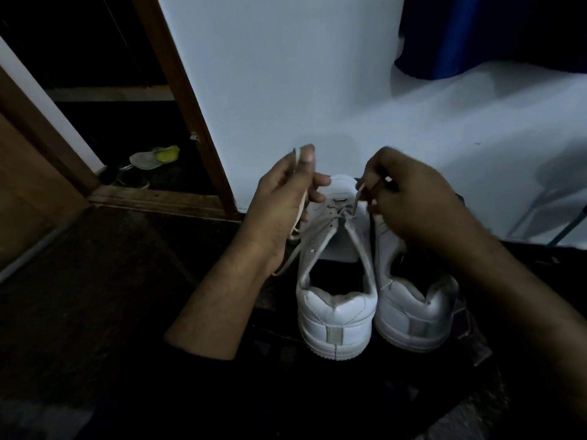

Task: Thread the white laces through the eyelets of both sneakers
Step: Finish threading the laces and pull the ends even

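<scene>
Two white sneakers stand side by side on a dark floor, heels toward the person and toes pointing at a pale wall. The left sneaker point(337, 281) is the one being laced: a white lace point(298, 214) crosses its lowest eyelets near the toe, while the upper eyelets are bare and the tongue lies open. The right sneaker point(416, 309) sits touching it, its front half hidden under the person's arm, so I cannot tell how far it is laced.

The left hand point(282, 198) is raised just left of the toe, palm turned inward, with one end of the lace pinched between thumb and forefinger; the lace runs down past the palm and trails beside the shoe. The right hand point(409, 198) hovers over the toe area, fingers curled, pinching the other lace end, which runs taut down to the eyelets. Both forearms are bare and reach in from the lower edge of the view.

Beyond the shoes, the wall point(286, 74) rises white and plain. To the left stands a brown wooden door frame point(190, 100) with a dark opening behind it, where another shoe with a yellow-green patch point(155, 157) lies on the floor. A blue cloth point(444, 36) hangs at the upper right. The room is dim.
</scene>
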`<state>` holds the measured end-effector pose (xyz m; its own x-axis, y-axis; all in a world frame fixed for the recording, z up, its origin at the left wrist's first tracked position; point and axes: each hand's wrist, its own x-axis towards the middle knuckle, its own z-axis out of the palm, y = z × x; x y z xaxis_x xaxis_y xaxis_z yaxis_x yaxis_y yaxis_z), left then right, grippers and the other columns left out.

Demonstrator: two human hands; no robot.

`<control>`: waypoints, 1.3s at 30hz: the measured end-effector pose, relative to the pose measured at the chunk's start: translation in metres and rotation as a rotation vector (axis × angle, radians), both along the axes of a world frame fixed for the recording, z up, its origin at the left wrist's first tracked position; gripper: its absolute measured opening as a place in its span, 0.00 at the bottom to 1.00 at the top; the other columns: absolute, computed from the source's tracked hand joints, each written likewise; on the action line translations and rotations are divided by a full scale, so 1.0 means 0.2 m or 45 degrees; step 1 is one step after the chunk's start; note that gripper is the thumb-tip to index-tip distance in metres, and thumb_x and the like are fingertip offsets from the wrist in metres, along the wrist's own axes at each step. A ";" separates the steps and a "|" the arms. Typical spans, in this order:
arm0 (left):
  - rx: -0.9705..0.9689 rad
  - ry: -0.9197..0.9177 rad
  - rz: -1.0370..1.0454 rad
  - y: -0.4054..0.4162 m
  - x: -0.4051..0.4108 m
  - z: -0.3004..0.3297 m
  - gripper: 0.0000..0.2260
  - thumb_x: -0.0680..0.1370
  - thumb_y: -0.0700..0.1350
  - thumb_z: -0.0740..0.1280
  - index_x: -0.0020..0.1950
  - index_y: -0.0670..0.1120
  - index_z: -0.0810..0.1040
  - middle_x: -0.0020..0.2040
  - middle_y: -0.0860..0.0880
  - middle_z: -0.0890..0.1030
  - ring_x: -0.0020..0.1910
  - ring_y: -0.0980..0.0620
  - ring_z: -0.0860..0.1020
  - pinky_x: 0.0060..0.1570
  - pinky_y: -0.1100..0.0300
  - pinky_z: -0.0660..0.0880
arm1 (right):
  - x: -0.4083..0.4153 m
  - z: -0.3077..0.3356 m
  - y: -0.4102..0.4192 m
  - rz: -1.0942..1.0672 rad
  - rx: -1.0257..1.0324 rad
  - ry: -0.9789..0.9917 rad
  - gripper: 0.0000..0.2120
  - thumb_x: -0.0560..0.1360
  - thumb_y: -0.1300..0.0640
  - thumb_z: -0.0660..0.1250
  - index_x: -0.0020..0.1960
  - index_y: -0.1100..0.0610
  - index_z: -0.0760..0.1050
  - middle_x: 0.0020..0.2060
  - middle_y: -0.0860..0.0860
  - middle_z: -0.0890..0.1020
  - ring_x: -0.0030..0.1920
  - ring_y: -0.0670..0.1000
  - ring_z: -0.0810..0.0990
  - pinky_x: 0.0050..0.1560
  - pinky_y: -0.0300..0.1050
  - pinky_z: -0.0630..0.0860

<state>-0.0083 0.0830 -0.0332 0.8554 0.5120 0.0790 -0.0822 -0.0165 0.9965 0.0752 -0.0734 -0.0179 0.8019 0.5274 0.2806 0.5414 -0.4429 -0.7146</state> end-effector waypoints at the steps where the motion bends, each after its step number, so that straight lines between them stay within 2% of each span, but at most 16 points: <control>1: -0.024 -0.042 0.020 0.00 0.00 0.01 0.12 0.84 0.58 0.61 0.61 0.57 0.80 0.50 0.47 0.85 0.45 0.51 0.79 0.44 0.50 0.75 | -0.01 0.02 0.00 0.037 0.220 0.192 0.09 0.81 0.63 0.58 0.45 0.53 0.71 0.42 0.50 0.85 0.45 0.51 0.85 0.51 0.52 0.82; 3: -0.044 -0.123 0.050 0.01 0.01 0.01 0.18 0.85 0.61 0.56 0.68 0.56 0.78 0.53 0.46 0.85 0.46 0.52 0.80 0.52 0.47 0.77 | -0.02 0.05 -0.01 0.118 0.570 0.489 0.09 0.84 0.62 0.57 0.45 0.55 0.70 0.39 0.53 0.85 0.44 0.52 0.86 0.50 0.52 0.84; 5: -0.026 -0.166 0.082 0.01 0.01 0.01 0.22 0.84 0.63 0.54 0.73 0.57 0.74 0.58 0.46 0.84 0.49 0.53 0.81 0.55 0.48 0.77 | -0.03 0.09 -0.02 0.111 0.642 0.429 0.10 0.84 0.59 0.57 0.46 0.52 0.71 0.34 0.50 0.81 0.38 0.52 0.82 0.44 0.47 0.82; 8: 0.032 -0.163 0.129 0.01 0.01 0.02 0.26 0.81 0.66 0.51 0.77 0.62 0.69 0.62 0.49 0.83 0.56 0.53 0.80 0.59 0.49 0.78 | -0.01 0.09 -0.05 0.022 0.277 -0.074 0.07 0.83 0.55 0.60 0.48 0.50 0.74 0.34 0.48 0.78 0.32 0.46 0.74 0.34 0.36 0.69; 10: 0.058 -0.159 0.139 0.01 0.01 0.03 0.28 0.79 0.67 0.49 0.78 0.63 0.67 0.63 0.52 0.82 0.59 0.54 0.80 0.56 0.53 0.76 | 0.01 0.08 -0.06 0.027 -0.143 -0.306 0.07 0.81 0.51 0.63 0.49 0.51 0.79 0.38 0.49 0.79 0.37 0.48 0.76 0.37 0.39 0.66; 13: 0.068 -0.166 0.150 0.00 0.01 0.04 0.30 0.77 0.68 0.49 0.79 0.64 0.65 0.64 0.52 0.81 0.59 0.55 0.80 0.54 0.54 0.74 | -0.01 0.05 -0.03 0.143 -0.622 -0.400 0.13 0.80 0.45 0.65 0.53 0.51 0.83 0.44 0.50 0.73 0.47 0.53 0.75 0.35 0.40 0.60; 15: 0.079 -0.175 0.162 0.00 0.01 0.04 0.30 0.77 0.68 0.49 0.79 0.64 0.64 0.65 0.52 0.81 0.60 0.55 0.80 0.55 0.54 0.74 | -0.04 0.06 -0.02 0.139 -0.726 -0.399 0.12 0.81 0.46 0.64 0.56 0.50 0.82 0.46 0.48 0.71 0.52 0.52 0.75 0.29 0.36 0.57; 17: 0.076 -0.188 0.181 0.00 0.01 0.03 0.30 0.78 0.67 0.49 0.80 0.65 0.62 0.65 0.52 0.81 0.62 0.54 0.80 0.55 0.54 0.74 | -0.04 0.06 -0.02 0.152 -0.728 -0.406 0.11 0.82 0.48 0.63 0.57 0.50 0.82 0.46 0.48 0.70 0.54 0.53 0.75 0.32 0.41 0.59; 20: 0.062 -0.191 0.190 0.00 0.01 0.03 0.29 0.79 0.67 0.48 0.80 0.65 0.61 0.66 0.52 0.80 0.63 0.54 0.80 0.55 0.55 0.75 | 0.01 0.04 -0.05 0.216 -0.464 -0.314 0.07 0.82 0.51 0.63 0.50 0.48 0.80 0.43 0.44 0.71 0.49 0.50 0.75 0.39 0.41 0.59; 22: 0.035 -0.192 0.186 0.00 0.01 0.03 0.26 0.82 0.67 0.48 0.79 0.64 0.63 0.67 0.51 0.79 0.64 0.54 0.79 0.57 0.54 0.76 | 0.02 0.05 -0.06 0.259 -0.017 -0.027 0.08 0.83 0.54 0.61 0.47 0.50 0.77 0.43 0.44 0.78 0.46 0.45 0.77 0.44 0.34 0.67; 24: -0.001 -0.187 0.173 0.00 0.01 0.03 0.24 0.85 0.64 0.47 0.79 0.63 0.65 0.68 0.51 0.79 0.64 0.54 0.79 0.60 0.53 0.77 | -0.01 0.09 -0.06 0.416 0.503 0.364 0.10 0.85 0.55 0.57 0.48 0.55 0.74 0.43 0.48 0.83 0.44 0.47 0.80 0.47 0.39 0.73; 26: 0.002 -0.166 0.142 0.00 0.01 0.03 0.25 0.85 0.63 0.45 0.79 0.61 0.67 0.69 0.50 0.78 0.66 0.53 0.77 0.59 0.56 0.76 | -0.03 0.12 -0.07 0.495 0.786 0.566 0.11 0.86 0.55 0.55 0.47 0.56 0.71 0.37 0.52 0.80 0.36 0.51 0.78 0.42 0.46 0.76; 27: 0.011 -0.159 0.129 -0.01 0.01 0.03 0.25 0.85 0.62 0.45 0.78 0.60 0.69 0.70 0.50 0.77 0.67 0.53 0.77 0.59 0.57 0.76 | -0.03 0.12 -0.07 0.434 0.767 0.503 0.10 0.86 0.56 0.56 0.47 0.56 0.71 0.34 0.52 0.77 0.32 0.50 0.74 0.39 0.45 0.75; 31: 0.050 -0.113 0.093 -0.01 0.01 0.02 0.28 0.82 0.67 0.46 0.73 0.60 0.76 0.71 0.53 0.77 0.68 0.55 0.76 0.66 0.53 0.74 | 0.03 0.06 -0.07 0.039 -0.068 -0.286 0.06 0.81 0.54 0.63 0.49 0.52 0.78 0.36 0.49 0.79 0.33 0.49 0.73 0.37 0.43 0.69; 34: 0.111 -0.098 0.134 0.00 0.00 0.02 0.24 0.84 0.65 0.51 0.67 0.58 0.82 0.68 0.55 0.80 0.67 0.56 0.77 0.69 0.48 0.74 | 0.03 0.01 -0.05 0.082 -0.504 -0.410 0.09 0.79 0.50 0.67 0.50 0.54 0.82 0.41 0.49 0.72 0.42 0.54 0.73 0.42 0.44 0.65; 39: 0.116 -0.166 0.172 0.00 0.00 0.00 0.09 0.84 0.46 0.66 0.56 0.47 0.86 0.53 0.56 0.86 0.54 0.60 0.79 0.63 0.52 0.76 | -0.03 0.03 -0.04 0.075 -0.702 -0.474 0.08 0.79 0.45 0.68 0.52 0.46 0.82 0.51 0.48 0.76 0.56 0.53 0.76 0.34 0.42 0.57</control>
<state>-0.0085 0.0838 -0.0334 0.7590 0.6070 0.2355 -0.2012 -0.1253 0.9715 0.0694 -0.0804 -0.0110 0.6691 0.7130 0.2095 0.7427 -0.6520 -0.1527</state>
